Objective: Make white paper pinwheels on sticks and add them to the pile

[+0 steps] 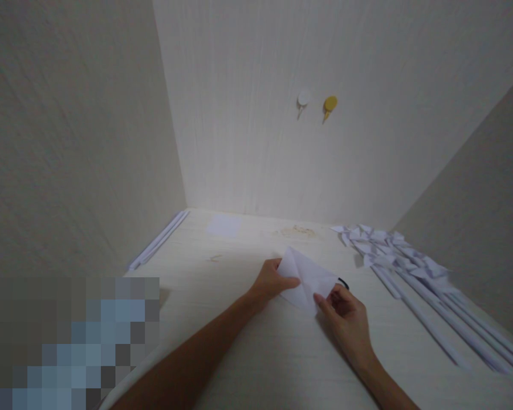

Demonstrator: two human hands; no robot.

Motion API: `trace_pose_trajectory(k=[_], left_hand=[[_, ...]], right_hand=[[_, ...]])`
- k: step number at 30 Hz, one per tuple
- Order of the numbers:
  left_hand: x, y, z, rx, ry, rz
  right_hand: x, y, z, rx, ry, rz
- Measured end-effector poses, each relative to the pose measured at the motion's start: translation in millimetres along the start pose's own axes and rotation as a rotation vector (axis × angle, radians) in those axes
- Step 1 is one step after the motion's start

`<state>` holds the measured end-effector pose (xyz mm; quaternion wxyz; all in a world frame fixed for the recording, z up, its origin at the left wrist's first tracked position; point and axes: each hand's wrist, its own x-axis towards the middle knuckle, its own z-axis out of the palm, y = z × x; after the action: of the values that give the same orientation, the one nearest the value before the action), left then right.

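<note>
Together we hold a folded sheet of white paper (305, 279) just above the pale table (248, 353), near its middle. Our left hand (271, 282) pinches the sheet's left edge, thumb on top and fingers under it. Our right hand (344, 310) grips the lower right corner between thumb and fingertips, closed tight on the paper. The sheet shows creases running to a point at its top. To our right lies a heap of small folded paper pieces (389, 250), with long rolled paper sticks (444, 319) beside and beneath them, well apart from the sheet. More paper sticks (158, 242) lie along the left wall. A flat sheet (223, 225) rests near the back wall, where two hooks, white (303, 99) and yellow (329, 105), hang.
</note>
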<state>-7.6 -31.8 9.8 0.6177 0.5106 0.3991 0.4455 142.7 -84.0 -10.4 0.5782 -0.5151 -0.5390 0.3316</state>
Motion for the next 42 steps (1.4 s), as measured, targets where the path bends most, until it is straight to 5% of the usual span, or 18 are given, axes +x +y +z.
trace_pose_trajectory(k=[7,24,29,34,38,42], left_hand=[[1,-2,-3.3,-0.044,-0.086,-0.003],[-2,-1,0.5,0.066,-0.027,0.051],[-2,-3,-0.1,0.148,-0.075,0.067],[-2,-3,0.1,0.185,-0.119,0.059],[-2,-2,-1.3,0.14,-0.119,0.038],[-1,0,-2.9,-0.135,-0.151,0.037]], right_hand=[[2,-1,0,0.16,-0.024,0.081],[-1,-3,2,0.13,0.011,0.116],[-2,-9,0,0.231,0.065,0.138],[2,-9,-4,0.48,-0.014,0.266],[4,-14,-2,0.623,-0.062,0.389],[8,-14,-2,0.68,0.026,0.431]])
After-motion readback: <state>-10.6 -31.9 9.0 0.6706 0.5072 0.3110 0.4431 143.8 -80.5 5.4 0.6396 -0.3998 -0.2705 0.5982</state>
